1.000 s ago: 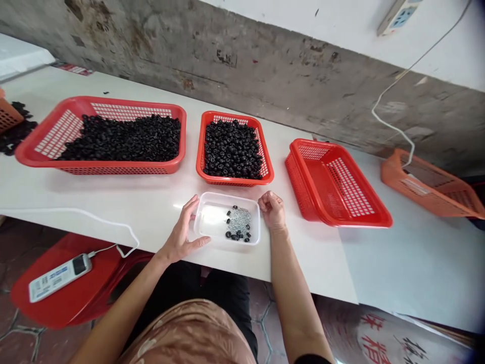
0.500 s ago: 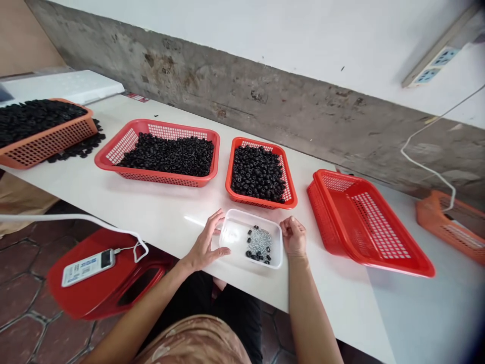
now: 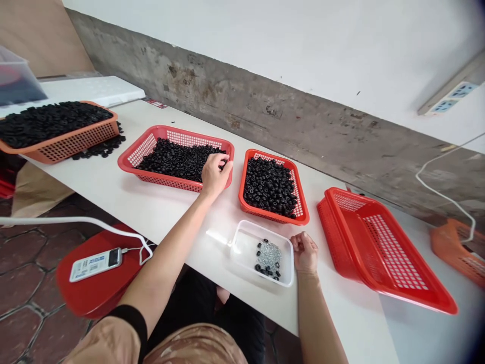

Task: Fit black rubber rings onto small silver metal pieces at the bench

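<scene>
Reaching left hand [image 3: 215,176] into red basket [image 3: 138,144] | fingers on black pieces [image 3: 174,162], hold unclear | right hand [image 3: 305,253] loosely curled beside clear tub [image 3: 269,231], nothing visibly held

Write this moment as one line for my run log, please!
Left hand: over black pieces in red basket | Right hand: on table beside clear tub

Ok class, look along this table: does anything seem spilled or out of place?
Yes: loose black pieces lie on the white table beside the orange basket. They look odd because they sit outside any container.
</scene>
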Tool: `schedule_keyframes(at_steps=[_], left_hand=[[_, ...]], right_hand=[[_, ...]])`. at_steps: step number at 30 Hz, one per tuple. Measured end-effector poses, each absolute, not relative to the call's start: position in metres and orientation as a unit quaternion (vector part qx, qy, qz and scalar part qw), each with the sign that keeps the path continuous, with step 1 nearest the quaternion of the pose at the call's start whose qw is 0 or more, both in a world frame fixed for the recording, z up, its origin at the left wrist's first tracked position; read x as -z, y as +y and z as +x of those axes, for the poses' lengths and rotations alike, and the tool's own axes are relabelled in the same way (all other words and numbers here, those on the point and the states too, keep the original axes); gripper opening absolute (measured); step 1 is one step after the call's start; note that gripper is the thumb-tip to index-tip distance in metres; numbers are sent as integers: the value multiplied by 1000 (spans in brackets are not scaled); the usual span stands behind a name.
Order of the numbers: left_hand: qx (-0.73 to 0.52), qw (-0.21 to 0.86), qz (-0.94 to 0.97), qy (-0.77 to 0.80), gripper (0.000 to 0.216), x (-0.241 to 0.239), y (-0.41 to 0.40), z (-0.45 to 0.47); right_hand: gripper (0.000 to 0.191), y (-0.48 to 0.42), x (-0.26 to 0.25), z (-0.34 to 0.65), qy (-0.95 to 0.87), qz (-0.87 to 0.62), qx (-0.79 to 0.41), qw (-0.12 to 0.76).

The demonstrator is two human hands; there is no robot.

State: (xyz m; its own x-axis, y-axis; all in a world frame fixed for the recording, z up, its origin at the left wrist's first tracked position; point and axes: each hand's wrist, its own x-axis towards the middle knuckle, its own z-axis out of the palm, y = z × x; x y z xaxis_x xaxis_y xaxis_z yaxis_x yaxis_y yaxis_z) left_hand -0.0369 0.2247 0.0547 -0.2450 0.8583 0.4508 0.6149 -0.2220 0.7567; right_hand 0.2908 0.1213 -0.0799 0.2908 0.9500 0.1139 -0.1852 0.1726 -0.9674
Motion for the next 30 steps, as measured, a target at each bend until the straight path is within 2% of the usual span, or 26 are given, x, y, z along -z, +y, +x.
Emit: schedule_keyframes(at_steps=[1,10,18,23,30], left_hand=[[-442,93,604,657,22,-57,237,-44],[-258,39,521,813,36,-58,282,-169],[-75,102,474,871,76,-25,301,-231],[-11,106,471,876,78,-14,310,-235],[9,121,473,872,81,-16,306,-238]], right_hand=[[52,121,80,291,-405,-473,-436,650],[51,121,83,295,-392,-483,-449,642],[49,119,82,295,-382,-484,-457,641],[47,119,83,297,-382,-491,-463,632],[47,119,83,296,-376,-486,-461,640]])
